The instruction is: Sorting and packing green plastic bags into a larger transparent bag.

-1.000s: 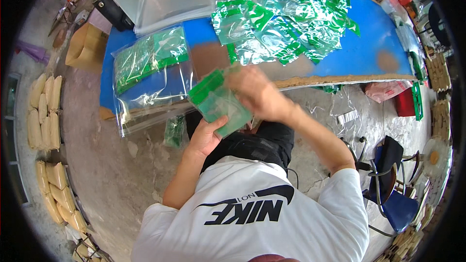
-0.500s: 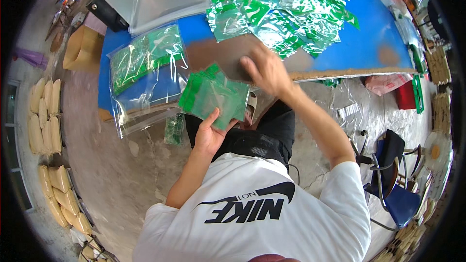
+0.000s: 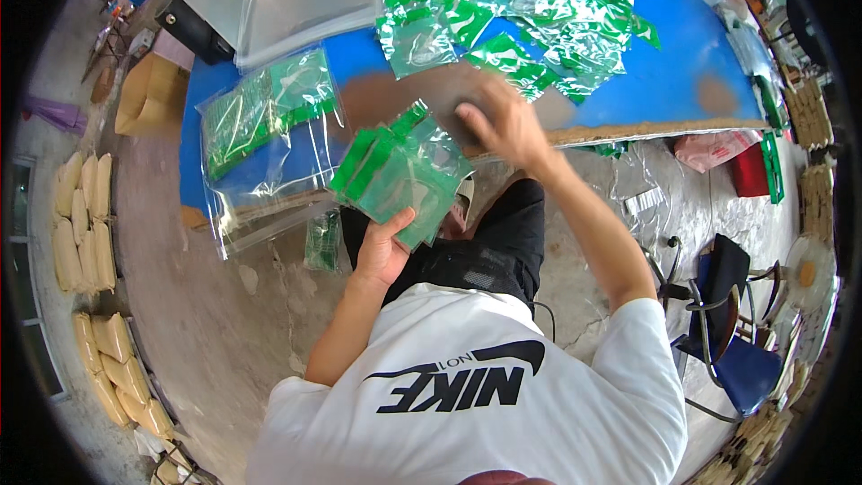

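Note:
My left hand [image 3: 384, 250] is closed on a fanned stack of small plastic bags [image 3: 402, 178], clear with green bands, held just off the table's near edge. The thumb presses on top of the stack; the fingers beneath are mostly hidden. To the right, my right hand [image 3: 510, 123] hovers over the worn brown strip of the table, thumb apart from the fingers. Its fingertips are slightly blurred, and nothing shows in it. Beyond it lies a loose heap of the same shiny green-and-clear bags [image 3: 575, 27].
A large clear bag [image 3: 269, 117] packed with green bags lies at left on the blue table [image 3: 691, 63], overhanging its edge. Behind it are a translucent plastic tray [image 3: 314, 0] and a black cylinder [image 3: 193, 29]. A chair [image 3: 732, 332] stands on the floor at right.
Another clear bag with a green band now shows at the upper right of the fan in my left hand. The heap's near edge has thinned. My right hand has shifted slightly right.

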